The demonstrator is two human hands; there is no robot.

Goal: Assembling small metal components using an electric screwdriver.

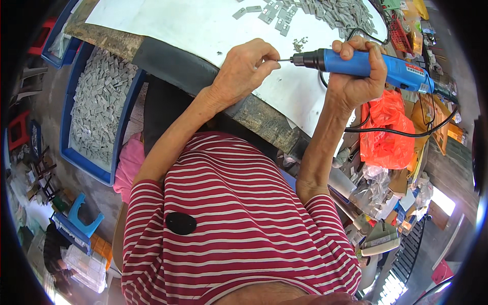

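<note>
My right hand (358, 76) is wrapped round a blue electric screwdriver (376, 69), held level with its thin bit pointing left. At the bit's end, my left hand (246, 66) has thumb and forefinger pinched together; whatever lies between them is too small to make out. Both hands are above a white sheet (284, 99) on the worktable. Beyond the screwdriver lies a small heap of tiny screws (300, 44). Many flat grey pieces (338, 15) are piled at the far side, with several loose ones to their left.
On my left, a blue bin (65, 133) is full of similar grey pieces (99, 104). A black cable (406, 134) loops from the screwdriver past a red plastic bag (389, 132) at the right. The table's worn edge (264, 122) runs before me.
</note>
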